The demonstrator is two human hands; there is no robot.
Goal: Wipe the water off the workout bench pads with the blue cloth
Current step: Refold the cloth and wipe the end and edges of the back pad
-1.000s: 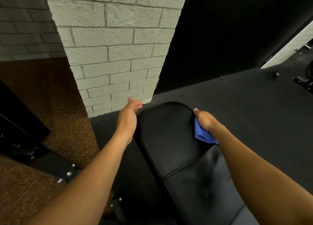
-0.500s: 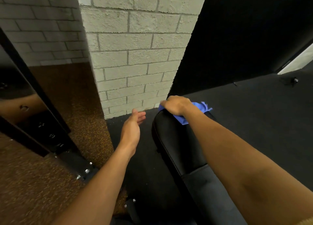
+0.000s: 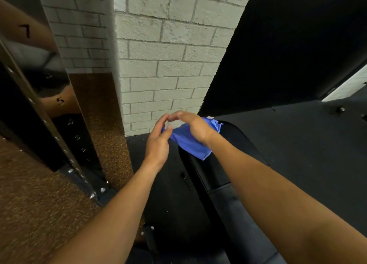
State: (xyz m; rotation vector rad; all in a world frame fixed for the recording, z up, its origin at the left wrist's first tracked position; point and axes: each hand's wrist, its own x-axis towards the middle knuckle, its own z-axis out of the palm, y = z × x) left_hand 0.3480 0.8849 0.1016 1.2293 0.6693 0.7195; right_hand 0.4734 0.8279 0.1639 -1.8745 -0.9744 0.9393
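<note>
Both hands meet over the far end of the black padded workout bench [image 3: 214, 176]: the right hand [image 3: 195, 125] grips the crumpled blue cloth [image 3: 188, 142], the left hand [image 3: 158, 142] pinches its near edge (likely regathering it before another pass), its long axis slanting from upper right down toward the pad

Both hands [image 3: 158, 142] [image 3: 195, 125] raised together, fingers [image 3: 174, 115] curled.

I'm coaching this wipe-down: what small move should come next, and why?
Probably spread the blue cloth flat, then press it back onto the bench pad. Both the left hand and right hand hold it bunched above the pad's far end.
</note>
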